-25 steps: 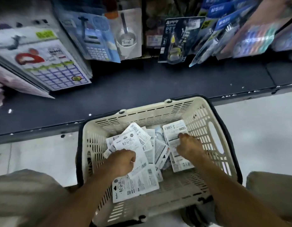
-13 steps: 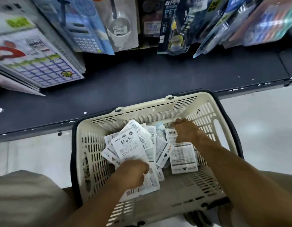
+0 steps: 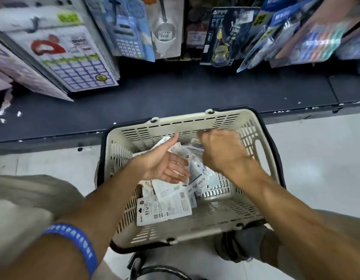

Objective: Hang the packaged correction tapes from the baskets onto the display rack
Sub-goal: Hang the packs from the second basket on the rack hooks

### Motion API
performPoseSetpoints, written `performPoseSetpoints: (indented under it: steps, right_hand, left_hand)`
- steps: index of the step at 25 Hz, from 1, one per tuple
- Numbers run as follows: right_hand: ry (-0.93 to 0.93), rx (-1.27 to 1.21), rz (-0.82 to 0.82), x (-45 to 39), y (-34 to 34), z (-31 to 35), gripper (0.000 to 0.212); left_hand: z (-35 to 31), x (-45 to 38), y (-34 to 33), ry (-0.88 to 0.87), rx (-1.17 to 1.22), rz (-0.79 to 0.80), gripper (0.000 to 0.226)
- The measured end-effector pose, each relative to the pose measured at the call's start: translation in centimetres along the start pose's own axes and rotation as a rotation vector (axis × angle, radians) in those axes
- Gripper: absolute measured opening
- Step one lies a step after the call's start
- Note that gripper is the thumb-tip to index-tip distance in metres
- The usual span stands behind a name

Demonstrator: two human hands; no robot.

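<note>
A cream plastic basket (image 3: 187, 120) stands on the floor in front of me. Several white correction tape packets (image 3: 164, 211) lie loose on its bottom. Above the basket, my left hand (image 3: 162, 165) is turned palm up with the thumb raised and holds a small stack of packets (image 3: 182, 150) between thumb and fingers. My right hand (image 3: 221, 152) is beside it, fingers curled, pinching a blurred packet (image 3: 196, 168) against that stack. The display rack (image 3: 225, 35) hangs with other carded goods above.
A dark shelf base (image 3: 175, 87) runs across just behind the basket. Calculator packs (image 3: 128, 35) and large carded boards (image 3: 74, 57) hang at upper left, blue packs (image 3: 316, 37) at upper right. Pale floor (image 3: 316, 158) lies right of the basket. My knees flank it.
Both hands have risen from the basket bottom. The left hand turned palm up with its stack, and the right hand came over to it with a packet.
</note>
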State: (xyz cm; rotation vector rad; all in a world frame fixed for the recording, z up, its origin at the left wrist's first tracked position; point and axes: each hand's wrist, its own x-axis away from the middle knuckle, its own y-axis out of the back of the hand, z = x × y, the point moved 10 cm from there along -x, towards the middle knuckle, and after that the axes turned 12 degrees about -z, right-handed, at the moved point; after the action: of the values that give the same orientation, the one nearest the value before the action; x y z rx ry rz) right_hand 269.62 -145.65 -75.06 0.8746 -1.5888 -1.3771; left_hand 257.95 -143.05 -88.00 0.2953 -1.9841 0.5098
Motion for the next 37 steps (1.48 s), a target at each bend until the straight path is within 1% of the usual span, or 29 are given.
performPoseSetpoints:
  steps: [1, 3, 4, 5, 6, 7, 8, 9, 10, 11, 13, 14, 15, 16, 17, 19, 20, 21, 23, 25, 27, 28, 29, 31, 33, 34, 35, 36, 37]
  right_hand:
    - [0.090, 0.026, -0.125, 1.8, 1.6, 3.0, 0.033]
    - [0.317, 0.012, -0.319, 6.4, 2.5, 8.1, 0.035]
    - [0.432, -0.050, -0.359, 8.4, 2.2, 9.6, 0.033]
    - [0.502, -0.186, -0.303, 9.8, 1.2, 10.3, 0.031]
    - [0.488, -0.378, -0.221, 10.3, 0.1, 10.3, 0.028]
    - [0.371, -0.579, -0.176, 9.9, -0.8, 9.2, 0.023]
    - [0.186, -0.723, -0.179, 9.1, -2.0, 7.3, 0.019]
    - [-0.022, -0.799, -0.152, 8.3, -4.2, 5.2, 0.022]
    - [-0.171, -0.808, -0.048, 7.9, -7.3, 3.7, 0.027]
    - [-0.239, -0.761, 0.120, 7.7, -10.8, 2.9, 0.030]
    - [-0.264, -0.536, 0.454, 8.7, -17.2, 1.6, 0.017]
    - [-0.288, -0.440, 0.546, 9.1, -19.5, 0.7, 0.021]
    - [-0.341, -0.420, 0.551, 8.9, -21.0, -0.1, 0.036]
    - [-0.431, -0.506, 0.496, 8.4, -21.8, -0.7, 0.048]
    - [-0.556, -0.669, 0.417, 7.8, -22.1, -1.1, 0.055]
    - [-0.828, -0.998, 0.298, 7.1, -22.7, -1.8, 0.058]
    - [-0.937, -1.087, 0.281, 6.8, -23.1, -2.1, 0.056]
    - [-0.984, -1.117, 0.291, 6.6, -23.4, -2.1, 0.052]
    - [-0.933, -1.154, 0.357, 5.6, -24.1, -0.4, 0.044]
    - [-0.874, -1.169, 0.434, 5.1, -24.7, 2.8, 0.026]
    - [-0.938, -1.227, 0.409, 4.9, -24.9, 4.6, 0.007]
    - [-0.966, -1.270, 0.376, 4.8, -24.5, 4.6, 0.010]
    - [-0.974, -1.299, 0.346, 4.6, -23.7, 3.9, 0.021]
    - [-0.949, -1.336, 0.304, 4.3, -20.9, 1.0, 0.051]
    - [-0.858, -1.366, 0.272, 3.6, -16.7, -2.5, 0.072]
    - [-0.796, -1.331, 0.254, 3.3, -13.9, -4.6, 0.071]
    - [-0.742, -1.267, 0.248, 3.1, -10.9, -6.6, 0.059]
    - [-0.693, -1.207, 0.252, 3.0, -7.8, -8.1, 0.041]
    - [-0.635, -1.175, 0.269, 3.4, -4.7, -9.0, 0.028]
  left_hand:
    - [-1.0, 0.7, -0.1, -0.038, 0.058, 0.009, 0.094]
    - [-1.7, 1.7, 0.2, -0.106, 0.086, -0.038, 0.057]
    - [-1.3, 2.0, 0.3, -0.109, 0.039, -0.070, 0.039]
    - [-0.7, 2.1, 0.5, -0.112, -0.035, -0.109, 0.028]
    - [-0.3, 2.1, 1.2, -0.136, -0.119, -0.180, 0.028]
    - [-0.2, 2.1, 2.3, -0.177, -0.186, -0.279, 0.031]
    - [-0.4, 2.3, 3.5, -0.227, -0.226, -0.375, 0.030]
    - [-0.7, 2.7, 4.6, -0.278, -0.245, -0.449, 0.025]
    - [-0.9, 3.0, 5.6, -0.325, -0.252, -0.490, 0.023]
    - [-1.3, 3.5, 6.5, -0.371, -0.267, -0.525, 0.026]
    - [-2.0, 4.4, 8.2, -0.466, -0.294, -0.619, 0.039]
    - [-2.5, 5.0, 8.8, -0.521, -0.284, -0.669, 0.045]
    - [-2.9, 5.6, 9.2, -0.563, -0.270, -0.711, 0.049]
    - [-3.1, 5.9, 9.5, -0.589, -0.264, -0.736, 0.051]
    - [-3.2, 6.1, 9.6, -0.604, -0.269, -0.751, 0.053]
    - [-3.3, 5.8, 9.7, -0.610, -0.287, -0.760, 0.057]
    - [-3.3, 5.8, 9.8, -0.605, -0.284, -0.767, 0.056]
    - [-3.2, 5.7, 9.9, -0.594, -0.269, -0.772, 0.055]
    - [-3.1, 5.4, 9.9, -0.576, -0.238, -0.768, 0.053]
    - [-3.1, 5.2, 9.8, -0.579, -0.225, -0.765, 0.052]
    - [-3.1, 4.9, 9.9, -0.587, -0.215, -0.767, 0.052]
    - [-3.2, 4.8, 9.8, -0.591, -0.206, -0.761, 0.052]
    - [-3.3, 4.9, 9.8, -0.591, -0.195, -0.750, 0.051]
    - [-3.4, 5.0, 9.8, -0.597, -0.164, -0.741, 0.052]
    - [-3.7, 5.3, 9.4, -0.627, -0.139, -0.731, 0.057]
    - [-4.4, 5.5, 8.7, -0.662, -0.126, -0.716, 0.062]
    - [-5.0, 5.9, 8.0, -0.699, -0.098, -0.694, 0.067]
    - [-5.6, 6.4, 7.1, -0.728, -0.075, -0.670, 0.072]
    - [-6.3, 7.0, 6.0, -0.750, -0.063, -0.647, 0.071]
